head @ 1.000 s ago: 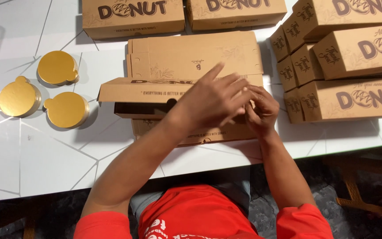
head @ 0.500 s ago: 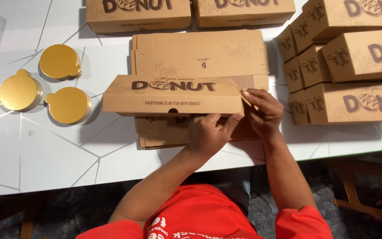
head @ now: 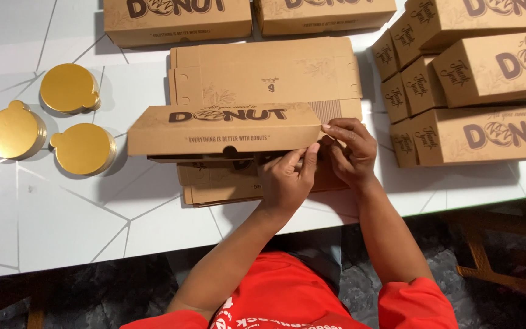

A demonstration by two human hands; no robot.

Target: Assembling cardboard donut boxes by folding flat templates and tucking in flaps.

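Now lifted upright since a second ago: front panel [head: 223, 129] of the flat box, pinched at its right end by left hand [head: 287, 183] and right hand [head: 349, 149] fingers; folding under way.

Bright light is shining from above, the white table [head: 62, 213] is glowing a little, soft dark shadows are lying beside the boxes [head: 488, 131], gold discs [head: 83, 148] are shining, everything is looking sharp, the floor below is staying dim.
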